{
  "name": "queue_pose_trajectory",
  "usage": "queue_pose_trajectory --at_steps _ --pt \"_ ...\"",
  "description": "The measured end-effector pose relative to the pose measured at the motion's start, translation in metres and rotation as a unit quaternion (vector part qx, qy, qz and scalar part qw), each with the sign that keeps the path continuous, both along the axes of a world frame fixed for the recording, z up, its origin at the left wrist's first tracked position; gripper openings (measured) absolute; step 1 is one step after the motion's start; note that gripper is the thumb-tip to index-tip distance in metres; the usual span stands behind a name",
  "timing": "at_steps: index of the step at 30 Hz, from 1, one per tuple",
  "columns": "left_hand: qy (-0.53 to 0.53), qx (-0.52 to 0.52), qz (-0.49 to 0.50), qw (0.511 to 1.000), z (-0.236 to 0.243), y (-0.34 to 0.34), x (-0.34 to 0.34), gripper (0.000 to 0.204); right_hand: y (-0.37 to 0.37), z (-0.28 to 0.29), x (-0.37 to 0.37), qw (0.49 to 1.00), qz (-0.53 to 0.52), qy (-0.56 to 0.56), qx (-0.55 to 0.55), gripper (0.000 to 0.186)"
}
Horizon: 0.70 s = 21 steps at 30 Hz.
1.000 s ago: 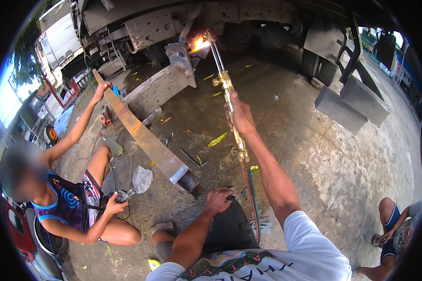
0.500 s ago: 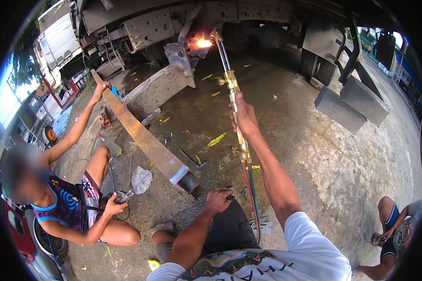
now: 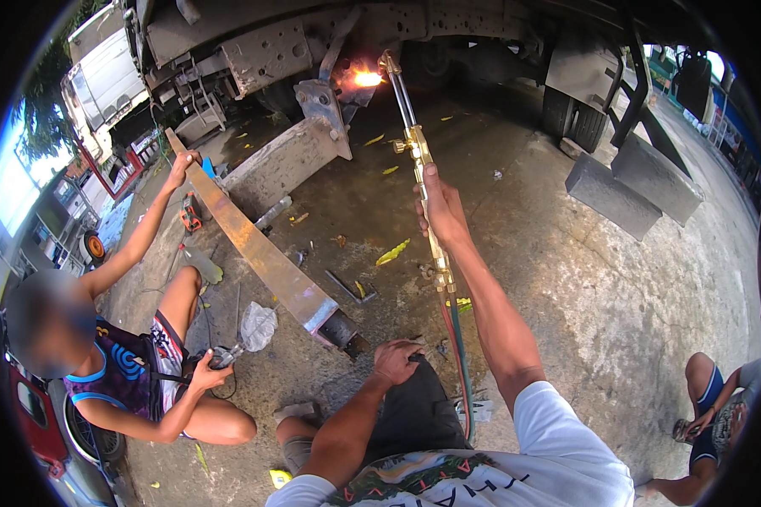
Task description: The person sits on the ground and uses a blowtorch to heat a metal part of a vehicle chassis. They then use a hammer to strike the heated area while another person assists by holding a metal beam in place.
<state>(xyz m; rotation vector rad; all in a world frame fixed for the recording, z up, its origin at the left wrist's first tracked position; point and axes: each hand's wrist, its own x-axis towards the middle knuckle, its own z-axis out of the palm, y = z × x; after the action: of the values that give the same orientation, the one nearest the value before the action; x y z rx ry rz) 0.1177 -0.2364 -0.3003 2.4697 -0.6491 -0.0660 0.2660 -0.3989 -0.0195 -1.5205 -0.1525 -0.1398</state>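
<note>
My right hand [image 3: 442,209] is wrapped round the brass body of a cutting torch [image 3: 416,145], whose tip points up and away under a truck. A bright orange-white flame [image 3: 367,79] burns just left of the tip, against metal beside a bolted bracket [image 3: 320,100]. Red and green hoses [image 3: 455,346] run from the torch's lower end down past my leg. My left hand [image 3: 395,362] lies over my bent knee [image 3: 414,397] in dark trousers, holding no tool. Beyond it is the near end of a long rusty steel beam [image 3: 258,249].
At left, a squatting co-worker's hand [image 3: 180,169] grips the beam's far end; the other holds a corded tool [image 3: 224,357]. A plastic bottle [image 3: 199,262], an orange-black tool [image 3: 190,211] and a plastic bag [image 3: 258,325] lie nearby. Grey blocks [image 3: 613,198] stand right; another person [image 3: 719,414] sits lower right.
Almost nothing differs. The co-worker at left has shifted slightly to the right, and the flame still burns at the same spot with the torch held steady.
</note>
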Motion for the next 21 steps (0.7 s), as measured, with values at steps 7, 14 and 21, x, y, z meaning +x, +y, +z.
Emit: queue_pose_trajectory --at_steps 7,14,21 --pt "-0.023 -0.025 -0.009 0.999 0.0 0.001 0.002 0.039 0.011 0.001 0.008 0.999 0.02 0.009 0.03 0.086" --pt "-0.004 -0.029 -0.007 1.0 0.0 0.004 0.001 0.039 0.02 -0.001 0.012 0.992 0.086 0.013 0.092 0.083" --pt "0.056 0.028 0.025 0.998 -0.009 0.009 0.001 0.047 0.021 -0.003 0.014 0.988 0.112 0.007 0.105 0.082"
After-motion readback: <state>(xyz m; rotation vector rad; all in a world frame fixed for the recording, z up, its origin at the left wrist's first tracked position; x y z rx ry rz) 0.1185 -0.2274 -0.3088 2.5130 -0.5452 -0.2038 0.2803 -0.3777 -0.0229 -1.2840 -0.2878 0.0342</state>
